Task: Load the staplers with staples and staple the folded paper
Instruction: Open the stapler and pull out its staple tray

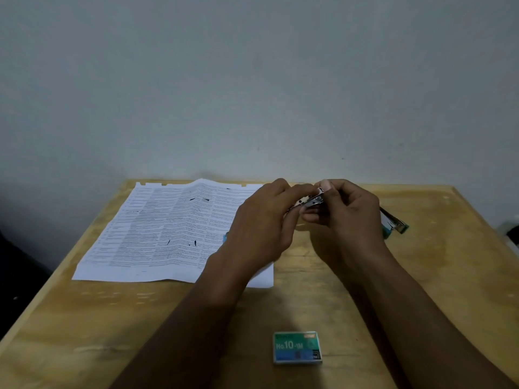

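Both hands meet above the middle of the wooden table [421,276] around a small metal stapler [313,202]. My left hand [261,223] grips its body from the left. My right hand [345,211] pinches its raised front end with fingertips. Only a short silvery stretch of this stapler shows between the fingers. A second stapler [393,224], green and metal, lies on the table just behind my right hand. The printed paper [168,228], creased from folding, lies flat at the left. A green and blue staple box [297,347] marked No.10 sits closed near the front edge.
A plain pale wall [252,80] rises right behind the table's far edge. A small blue thing [225,236] peeks out beside my left wrist on the paper. Dark floor space drops away past the table's left edge.
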`<control>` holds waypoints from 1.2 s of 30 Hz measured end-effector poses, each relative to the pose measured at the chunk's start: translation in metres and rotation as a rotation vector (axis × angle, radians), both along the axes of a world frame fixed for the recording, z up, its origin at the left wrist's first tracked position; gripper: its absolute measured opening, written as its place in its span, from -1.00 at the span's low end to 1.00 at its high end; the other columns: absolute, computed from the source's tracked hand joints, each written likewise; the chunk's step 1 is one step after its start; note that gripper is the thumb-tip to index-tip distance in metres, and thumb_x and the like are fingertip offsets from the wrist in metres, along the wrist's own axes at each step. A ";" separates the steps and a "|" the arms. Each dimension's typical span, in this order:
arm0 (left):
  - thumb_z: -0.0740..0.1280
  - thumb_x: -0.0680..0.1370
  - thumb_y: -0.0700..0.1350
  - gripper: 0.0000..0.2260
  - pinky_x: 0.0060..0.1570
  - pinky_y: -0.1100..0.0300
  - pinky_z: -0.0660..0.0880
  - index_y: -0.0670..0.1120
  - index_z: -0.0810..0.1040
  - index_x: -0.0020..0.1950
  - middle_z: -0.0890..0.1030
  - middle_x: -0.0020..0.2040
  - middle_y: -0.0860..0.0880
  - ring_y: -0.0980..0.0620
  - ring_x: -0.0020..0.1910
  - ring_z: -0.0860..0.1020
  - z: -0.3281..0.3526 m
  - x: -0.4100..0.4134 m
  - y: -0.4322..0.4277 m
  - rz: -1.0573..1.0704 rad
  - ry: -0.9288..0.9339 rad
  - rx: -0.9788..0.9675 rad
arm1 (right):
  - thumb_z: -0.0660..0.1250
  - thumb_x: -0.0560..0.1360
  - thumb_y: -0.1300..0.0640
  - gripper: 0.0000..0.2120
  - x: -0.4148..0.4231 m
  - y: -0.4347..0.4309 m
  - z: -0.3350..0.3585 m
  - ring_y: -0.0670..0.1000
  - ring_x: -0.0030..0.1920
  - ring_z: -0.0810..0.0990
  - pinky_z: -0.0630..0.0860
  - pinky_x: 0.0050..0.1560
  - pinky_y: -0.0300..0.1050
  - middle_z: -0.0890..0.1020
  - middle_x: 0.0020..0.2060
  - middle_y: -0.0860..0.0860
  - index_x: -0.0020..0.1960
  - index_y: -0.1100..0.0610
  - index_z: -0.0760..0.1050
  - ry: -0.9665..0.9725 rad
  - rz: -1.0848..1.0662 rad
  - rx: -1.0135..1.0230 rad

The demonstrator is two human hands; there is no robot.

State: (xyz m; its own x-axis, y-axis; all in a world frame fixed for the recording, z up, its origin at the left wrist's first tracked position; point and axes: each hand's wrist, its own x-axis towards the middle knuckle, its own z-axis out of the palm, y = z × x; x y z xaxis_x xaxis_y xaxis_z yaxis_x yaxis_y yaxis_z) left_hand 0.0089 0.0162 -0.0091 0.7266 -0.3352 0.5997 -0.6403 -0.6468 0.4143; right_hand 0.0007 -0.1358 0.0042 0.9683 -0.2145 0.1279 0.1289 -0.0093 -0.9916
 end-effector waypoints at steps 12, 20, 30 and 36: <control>0.42 0.57 -0.05 -0.80 -0.30 0.05 0.52 0.03 0.39 -0.08 0.55 -0.26 0.10 0.05 -0.32 0.54 0.007 0.000 0.003 0.012 0.070 -0.131 | 0.28 0.62 0.14 -0.83 0.003 -0.002 -0.002 0.06 -0.28 0.75 0.68 -0.23 -0.15 0.73 -0.31 0.05 -0.02 0.18 0.60 0.025 -0.016 0.078; 0.49 0.52 0.00 -0.85 -0.35 0.23 0.55 0.07 0.53 -0.03 0.70 -0.23 0.07 0.09 -0.42 0.66 0.008 -0.003 0.009 0.043 0.486 -0.390 | 0.28 0.62 0.10 -0.81 0.006 -0.011 0.003 0.03 -0.24 0.75 0.69 -0.21 -0.16 0.71 -0.18 0.07 0.03 0.18 0.62 0.045 -0.083 0.078; 0.53 0.49 -0.04 -0.93 -0.35 0.30 0.42 0.00 0.67 -0.13 0.69 -0.22 0.11 0.20 -0.44 0.50 -0.002 -0.003 0.005 0.127 0.285 -0.334 | 0.26 0.60 0.25 -0.79 0.007 -0.014 0.004 0.06 -0.13 0.75 0.69 -0.13 -0.06 0.73 -0.11 0.07 0.08 0.11 0.66 0.083 -0.070 0.015; 0.52 0.50 -0.06 -0.92 -0.28 0.13 0.53 -0.04 0.67 -0.12 0.70 -0.21 0.12 0.14 -0.37 0.57 -0.001 -0.003 0.004 0.120 0.240 -0.321 | 0.22 0.62 0.26 -0.76 0.008 -0.015 0.007 -0.01 -0.17 0.74 0.70 -0.12 -0.02 0.72 -0.13 0.07 0.00 0.09 0.67 0.104 -0.071 0.046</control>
State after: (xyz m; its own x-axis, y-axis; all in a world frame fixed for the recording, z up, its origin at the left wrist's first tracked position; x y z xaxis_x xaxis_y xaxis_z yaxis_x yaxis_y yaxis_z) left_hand 0.0054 0.0205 -0.0105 0.8809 -0.0631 0.4691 -0.4291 -0.5248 0.7352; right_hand 0.0089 -0.1512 0.0108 0.9581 -0.2860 0.0157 0.0256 0.0311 -0.9992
